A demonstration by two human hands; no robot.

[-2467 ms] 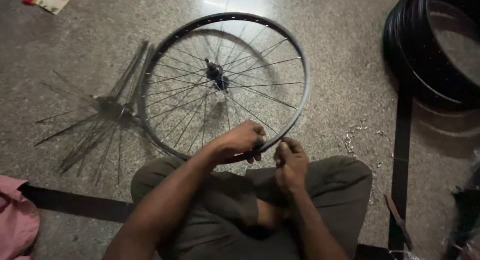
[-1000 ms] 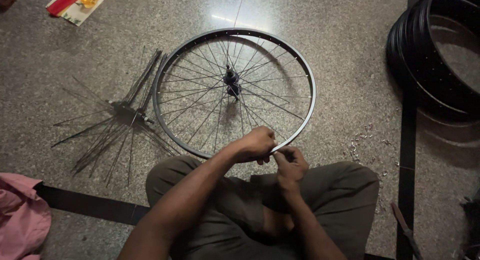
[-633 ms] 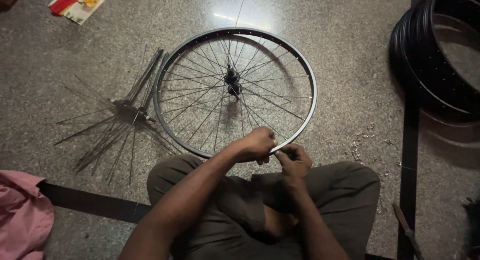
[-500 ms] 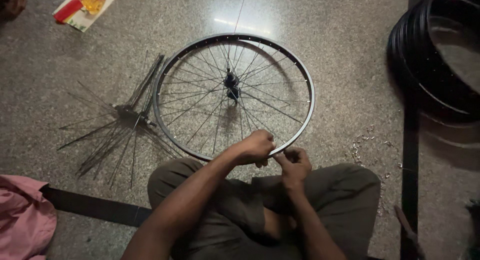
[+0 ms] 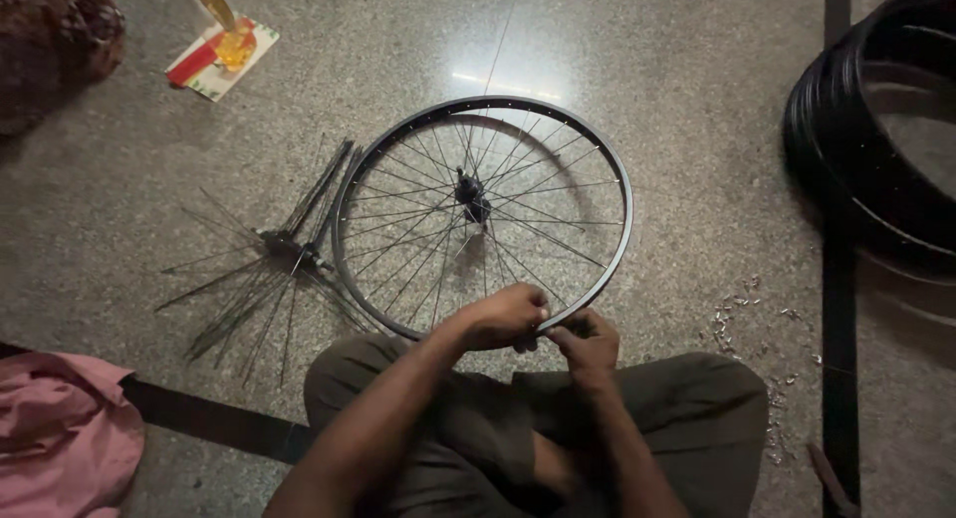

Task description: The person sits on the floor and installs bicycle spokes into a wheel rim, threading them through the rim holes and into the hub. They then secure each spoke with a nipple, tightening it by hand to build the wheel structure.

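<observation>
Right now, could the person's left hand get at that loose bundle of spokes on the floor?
Probably yes: the left hand rests on the wheel rim, and only bare floor separates it from the spoke bundle.

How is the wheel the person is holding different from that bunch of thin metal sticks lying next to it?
The wheel has its spokes fixed inside a round rim; the loose bundle of spokes has no rim and fans out from its own small hub. The left hand and right hand grip the wheel's near edge; nothing touches the bundle. The wheel covers more floor than the bundle. Both lie flat on the stone floor and are thin metal.
</observation>
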